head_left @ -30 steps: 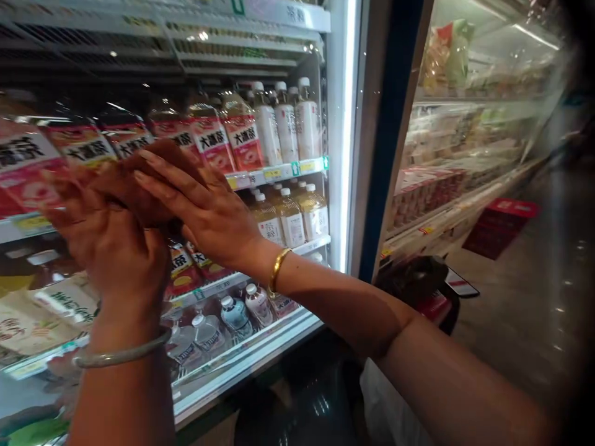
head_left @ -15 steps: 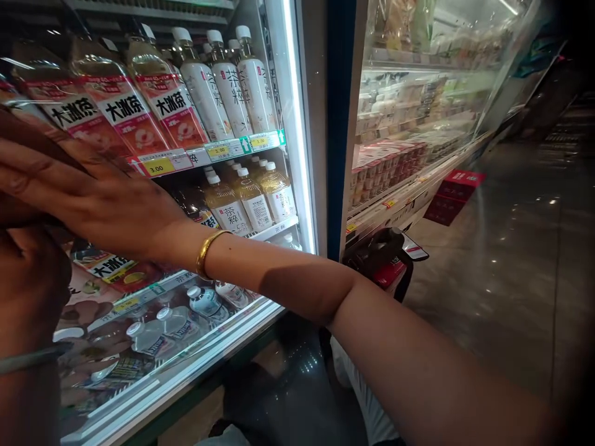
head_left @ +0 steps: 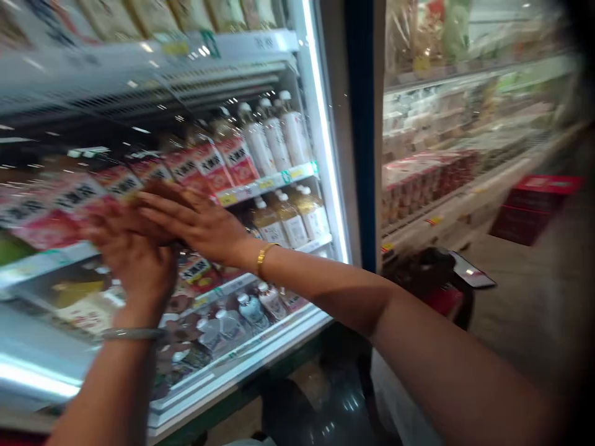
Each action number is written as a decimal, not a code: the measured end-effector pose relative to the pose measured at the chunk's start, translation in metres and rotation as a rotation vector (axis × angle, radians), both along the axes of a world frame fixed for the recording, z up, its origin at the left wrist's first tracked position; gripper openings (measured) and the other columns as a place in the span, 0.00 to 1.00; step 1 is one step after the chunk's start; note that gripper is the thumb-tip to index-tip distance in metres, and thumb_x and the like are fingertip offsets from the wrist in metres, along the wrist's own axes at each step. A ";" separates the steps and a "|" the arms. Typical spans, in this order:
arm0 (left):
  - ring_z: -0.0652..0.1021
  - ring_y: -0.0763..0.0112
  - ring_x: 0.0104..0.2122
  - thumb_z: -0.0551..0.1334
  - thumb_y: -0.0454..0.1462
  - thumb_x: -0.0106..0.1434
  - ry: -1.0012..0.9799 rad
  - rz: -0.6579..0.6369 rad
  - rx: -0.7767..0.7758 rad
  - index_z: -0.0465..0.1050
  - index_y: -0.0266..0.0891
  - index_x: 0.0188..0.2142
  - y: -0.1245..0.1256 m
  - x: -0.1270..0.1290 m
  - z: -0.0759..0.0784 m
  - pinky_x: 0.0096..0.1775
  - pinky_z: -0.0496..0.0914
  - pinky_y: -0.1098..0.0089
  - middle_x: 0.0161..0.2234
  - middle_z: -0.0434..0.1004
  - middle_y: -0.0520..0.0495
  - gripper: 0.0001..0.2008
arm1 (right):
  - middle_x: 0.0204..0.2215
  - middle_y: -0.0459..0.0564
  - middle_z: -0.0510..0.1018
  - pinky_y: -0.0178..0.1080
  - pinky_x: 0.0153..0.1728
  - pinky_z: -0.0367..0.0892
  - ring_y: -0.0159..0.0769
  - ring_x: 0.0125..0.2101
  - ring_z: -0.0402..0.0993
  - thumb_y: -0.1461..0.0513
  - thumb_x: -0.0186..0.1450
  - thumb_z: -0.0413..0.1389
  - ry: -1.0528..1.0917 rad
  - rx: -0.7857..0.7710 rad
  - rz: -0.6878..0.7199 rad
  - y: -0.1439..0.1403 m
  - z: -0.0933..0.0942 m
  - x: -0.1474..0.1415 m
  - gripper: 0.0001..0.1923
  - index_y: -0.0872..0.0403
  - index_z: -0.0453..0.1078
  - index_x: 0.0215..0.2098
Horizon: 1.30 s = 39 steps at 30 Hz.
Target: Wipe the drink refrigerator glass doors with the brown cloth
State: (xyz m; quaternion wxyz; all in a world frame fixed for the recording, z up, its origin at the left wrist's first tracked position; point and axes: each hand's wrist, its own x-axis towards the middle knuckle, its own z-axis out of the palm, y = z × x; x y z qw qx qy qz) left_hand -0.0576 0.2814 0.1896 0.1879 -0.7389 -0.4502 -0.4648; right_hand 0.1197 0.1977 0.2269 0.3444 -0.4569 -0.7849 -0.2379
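Two hands press flat against the glass door (head_left: 153, 384) of a drinks fridge, one over the other. The right hand (head_left: 195, 223) lies on top, its fingers spread and stretched out toward 9 o'clock, palm down on a brown cloth (head_left: 160, 189) of which only a small edge shows above the fingers, at about 11 o'clock from the knuckles. The left hand (head_left: 132, 260) comes up from 6 o'clock, its fingers pointing toward 12 o'clock and tucked under the right hand; motion blur hides whether its grip pinches the cloth or simply rests open on it. So far as it shows, the cloth's long axis runs roughly from 9 to 3 o'clock, flat on the glass.

A gold bangle (head_left: 264, 257) circles the right wrist and a silver bangle (head_left: 132, 334) the left. Behind the glass, red-labelled tea bottles (head_left: 204, 167) stand in a row on a shelf, leaning toward 11 o'clock, with white bottles (head_left: 279, 133) at 3 o'clock of them. Pale yellow bottles (head_left: 288, 220) fill the shelf below, and clear water bottles (head_left: 246, 310) lie lower down. A lit white strip (head_left: 328, 155) runs up the door frame.
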 end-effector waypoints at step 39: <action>0.53 0.52 0.75 0.52 0.38 0.73 0.129 0.162 0.229 0.61 0.30 0.70 0.004 -0.058 0.002 0.73 0.55 0.44 0.73 0.57 0.31 0.28 | 0.76 0.50 0.55 0.58 0.77 0.46 0.47 0.77 0.38 0.67 0.71 0.49 0.036 0.289 0.232 0.061 0.012 -0.054 0.33 0.54 0.58 0.73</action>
